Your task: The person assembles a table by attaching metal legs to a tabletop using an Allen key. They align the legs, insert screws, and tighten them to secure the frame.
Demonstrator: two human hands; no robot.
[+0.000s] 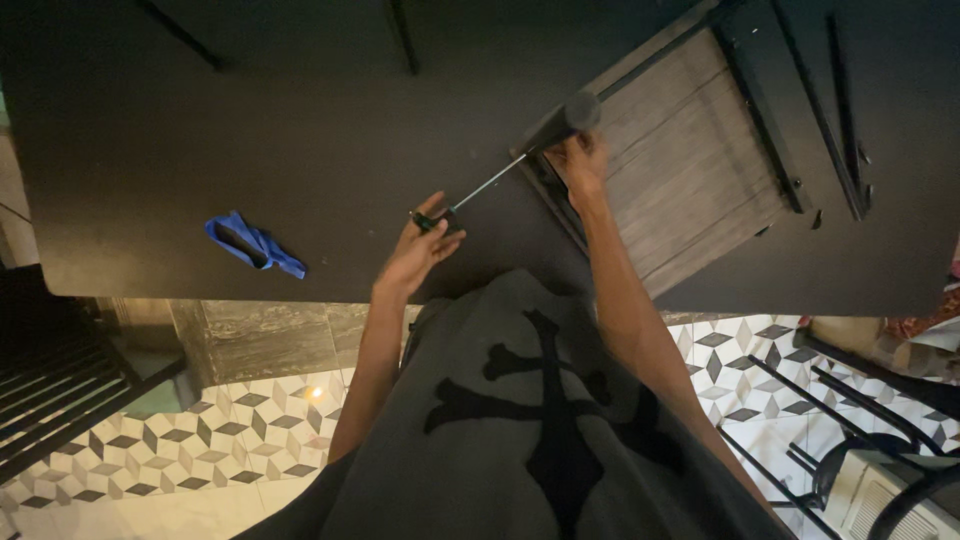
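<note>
My right hand grips the black handle of a screwdriver, whose thin metal shaft slants down-left toward my left hand. My left hand pinches the shaft's tip with a small dark part against the black tabletop. Both forearms reach up from my grey shirt with a black cross print. Just right of my right hand lies a grey wood-slat panel in a black frame.
A crumpled blue cloth lies on the tabletop at the left, near the front edge. Black metal bars lie at the upper right. Below are a patterned tile floor, dark slats at left and black chair frames at right.
</note>
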